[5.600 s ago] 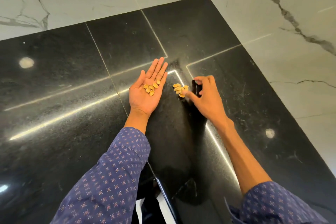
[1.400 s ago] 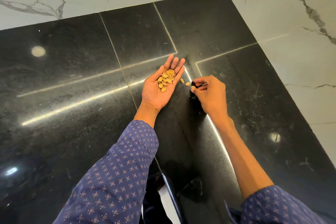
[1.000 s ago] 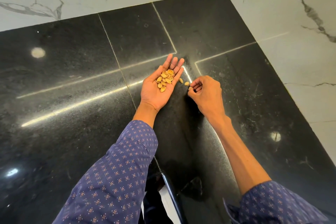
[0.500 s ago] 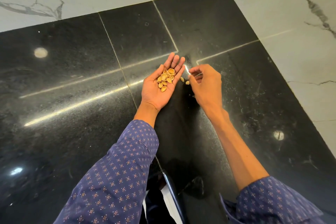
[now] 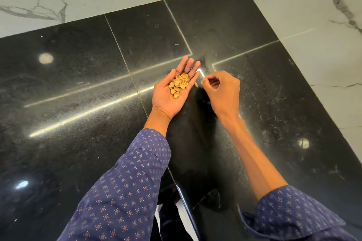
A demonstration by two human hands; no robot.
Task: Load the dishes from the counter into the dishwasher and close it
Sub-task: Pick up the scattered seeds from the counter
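No readable text, labels, brands, numbers or signs anywhere in head view.

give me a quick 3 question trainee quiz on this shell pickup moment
1. True or false: the left hand lies palm up with a pile of shells on it.
2. The right hand is: A) flat on the counter B) pinching a shell at its fingertips C) holding a plate.
3. Fill in: one loose shell lies on the black ____ between the hands.

Key: 1 true; 2 B; 3 counter.
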